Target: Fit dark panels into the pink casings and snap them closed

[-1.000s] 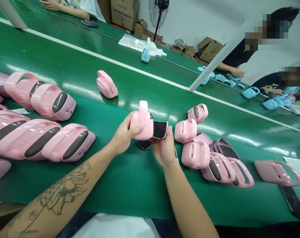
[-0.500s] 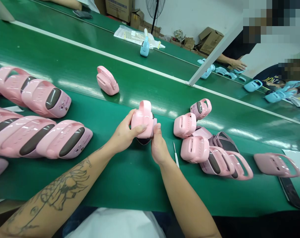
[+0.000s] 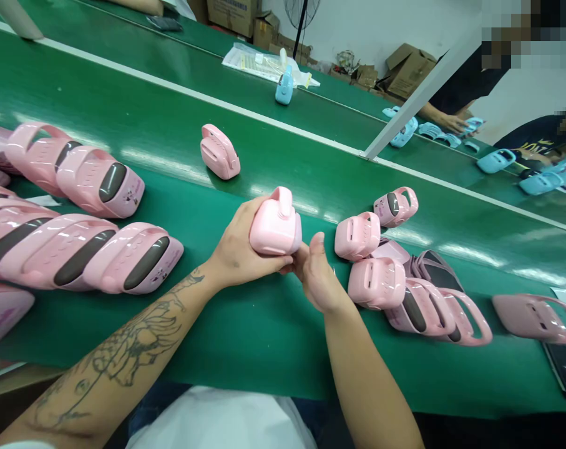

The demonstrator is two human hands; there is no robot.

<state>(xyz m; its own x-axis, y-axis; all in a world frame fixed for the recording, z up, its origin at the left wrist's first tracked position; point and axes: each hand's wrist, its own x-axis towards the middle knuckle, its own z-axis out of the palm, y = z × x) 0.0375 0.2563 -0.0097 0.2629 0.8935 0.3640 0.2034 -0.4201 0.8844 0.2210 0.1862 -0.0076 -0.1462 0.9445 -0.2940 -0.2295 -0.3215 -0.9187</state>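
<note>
My left hand (image 3: 240, 249) is wrapped round a pink plastic housing with a loop handle (image 3: 272, 229), held above the green bench with its smooth end toward me. At the housing's lower right is my right hand (image 3: 317, 274), thumb raised and clear of it. The fingertips of that hand are by the underside, partly hidden, and I cannot tell whether they touch. Just right of my right hand, several similar pink housings (image 3: 376, 284) lie in a group. A slim white-handled tool is almost wholly hidden behind that hand.
Rows of pink housings with dark windows (image 3: 133, 259) fill the left side. One pink housing (image 3: 219, 153) stands alone farther back. A dark flat device (image 3: 563, 368) lies far right. Across the white divider (image 3: 208, 98), co-workers' hands (image 3: 453, 123) are among blue housings (image 3: 495, 161).
The housing has turned in my left hand, showing more of its smooth end. My right thumb has come off its side, and that hand has shifted right and opened out.
</note>
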